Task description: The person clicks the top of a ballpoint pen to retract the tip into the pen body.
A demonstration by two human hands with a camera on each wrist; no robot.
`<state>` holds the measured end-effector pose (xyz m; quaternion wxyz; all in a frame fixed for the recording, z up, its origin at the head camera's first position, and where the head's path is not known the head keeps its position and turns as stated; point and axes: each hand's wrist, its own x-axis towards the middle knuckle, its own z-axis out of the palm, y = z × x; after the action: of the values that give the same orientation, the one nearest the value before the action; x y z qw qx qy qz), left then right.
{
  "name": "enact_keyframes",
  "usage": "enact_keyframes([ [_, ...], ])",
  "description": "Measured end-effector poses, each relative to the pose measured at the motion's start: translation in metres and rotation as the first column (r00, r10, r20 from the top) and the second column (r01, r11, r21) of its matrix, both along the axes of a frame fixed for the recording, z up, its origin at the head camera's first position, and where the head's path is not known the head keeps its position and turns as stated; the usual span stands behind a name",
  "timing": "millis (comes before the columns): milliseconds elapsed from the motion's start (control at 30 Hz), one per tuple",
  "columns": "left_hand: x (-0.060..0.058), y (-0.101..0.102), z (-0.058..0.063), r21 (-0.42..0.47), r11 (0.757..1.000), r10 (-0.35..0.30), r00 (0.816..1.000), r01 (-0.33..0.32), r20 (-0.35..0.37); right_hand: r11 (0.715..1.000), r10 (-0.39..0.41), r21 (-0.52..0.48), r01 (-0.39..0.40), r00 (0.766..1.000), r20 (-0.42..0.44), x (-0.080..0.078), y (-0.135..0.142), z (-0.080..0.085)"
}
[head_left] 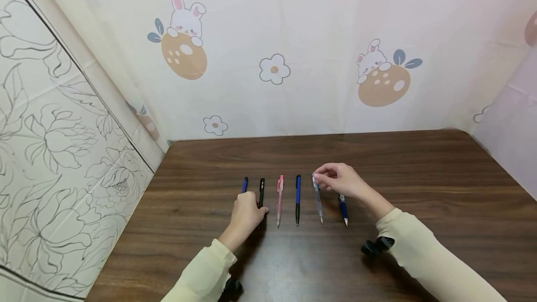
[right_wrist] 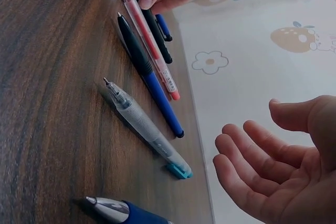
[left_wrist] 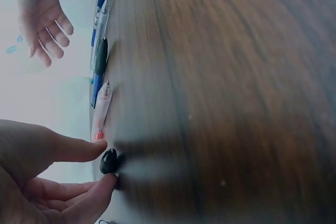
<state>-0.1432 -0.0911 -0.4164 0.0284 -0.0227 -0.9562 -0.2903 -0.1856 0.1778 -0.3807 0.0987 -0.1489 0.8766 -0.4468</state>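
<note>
Several pens lie in a row on the wooden table. With thumb and finger on either side, my left hand [head_left: 246, 211] pinches a black pen [head_left: 262, 191]; its tip [left_wrist: 108, 161] shows between them in the left wrist view. A blue pen [head_left: 245, 185] is partly hidden behind that hand. Rightward come a pink pen [head_left: 280, 199], a blue pen with black grip [head_left: 298, 195], a clear pen with teal clip [right_wrist: 147, 129] and a dark blue pen with silver tip [head_left: 343, 209]. My right hand [head_left: 341, 180], fingers loosely bent and holding nothing, hovers near the clear pen's clip end.
The brown table [head_left: 440, 190] ends at the back against a pale curtain [head_left: 319, 22] printed with rabbits and flowers. To the left stands a white panel [head_left: 58, 153] with flower line drawings. Dark wrist mounts [head_left: 377, 247] sit under both sleeves.
</note>
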Motion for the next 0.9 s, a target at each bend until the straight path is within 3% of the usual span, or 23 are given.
enact_keyframes([
  [333,0.0,0.005,-0.001,0.0,0.999,0.047,0.998,-0.047,0.047,0.999,-0.037,-0.036,0.04,0.996,0.08,-0.006,-0.003,-0.009],
  [633,-0.001,0.002,-0.001,0.059,0.998,0.029,0.998,-0.032,0.05,0.987,-0.06,-0.139,0.085,0.982,0.181,-0.006,-0.008,-0.012],
  [900,-0.003,-0.001,0.001,0.037,0.999,0.032,0.999,-0.033,0.032,0.972,-0.078,-0.197,0.132,0.962,0.26,-0.006,-0.013,-0.014],
])
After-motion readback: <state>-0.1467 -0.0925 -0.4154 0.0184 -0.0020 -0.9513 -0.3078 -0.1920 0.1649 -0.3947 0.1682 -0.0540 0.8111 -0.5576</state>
